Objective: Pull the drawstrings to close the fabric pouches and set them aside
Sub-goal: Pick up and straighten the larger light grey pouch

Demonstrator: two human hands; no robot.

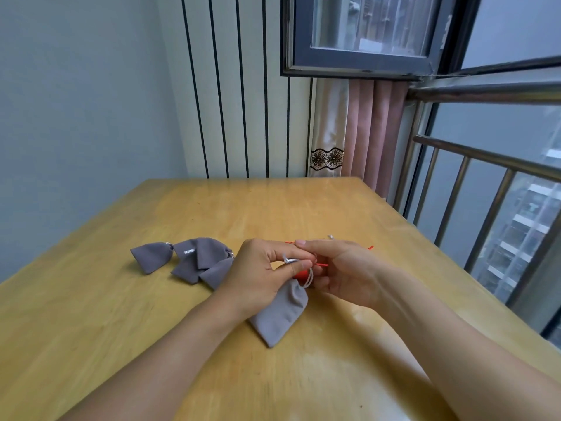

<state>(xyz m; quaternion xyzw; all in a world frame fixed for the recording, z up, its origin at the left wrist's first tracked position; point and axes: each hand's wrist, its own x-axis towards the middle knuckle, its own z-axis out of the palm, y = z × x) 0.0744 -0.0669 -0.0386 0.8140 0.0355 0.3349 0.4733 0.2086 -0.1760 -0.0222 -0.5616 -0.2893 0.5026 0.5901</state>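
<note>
A grey fabric pouch [280, 314] lies on the wooden table [121, 344] below my hands, its mouth toward them. My left hand [261, 271] pinches the pouch's pale drawstring [291, 261] between thumb and forefinger. My right hand [343, 268] pinches the cord's other end, its fingertips almost meeting the left's. A red pouch [300, 273] with red cord [368, 247] shows behind my fingers, mostly hidden. To the left lies a cluster of grey pouches [200, 259], their mouths gathered shut.
The table's right edge runs along a metal railing [485, 183] and a window. A pink curtain [376, 129] hangs past the far right corner. A striped wall stands behind the far edge.
</note>
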